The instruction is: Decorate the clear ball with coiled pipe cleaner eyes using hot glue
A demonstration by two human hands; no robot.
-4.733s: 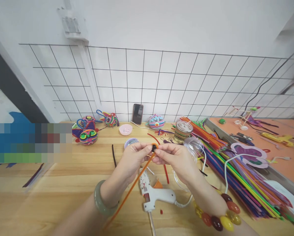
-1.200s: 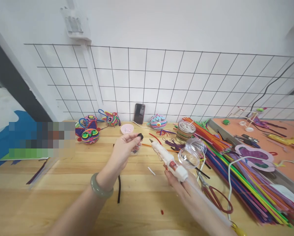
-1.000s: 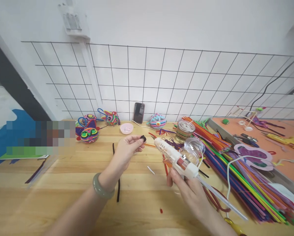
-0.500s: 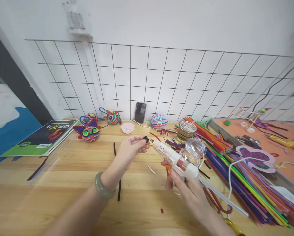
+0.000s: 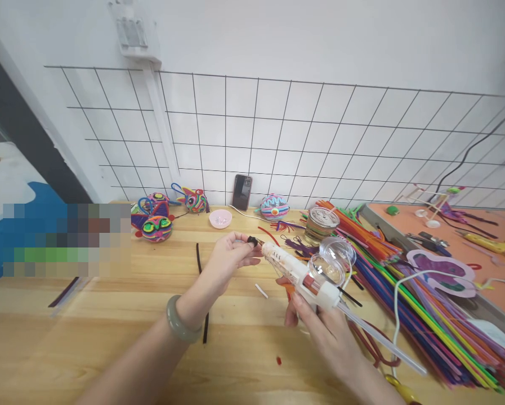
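Nearer than a second ago, the nozzle of the white glue gun has closed on the small black piece; it now sits right at it, though whether they touch I cannot tell; the left hand pinches that piece between thumb and fingers, at its own two o'clock; the right hand is wrapped around the gun's handle, with the piece between ten and eleven o'clock from it; the two hands are apart from each other. From the black piece, a pink bowl stands at ten o'clock, a phone leans near twelve, and a white strip lies close to six; a bundle of pipe cleaners spreads at the right hand's three o'clock.
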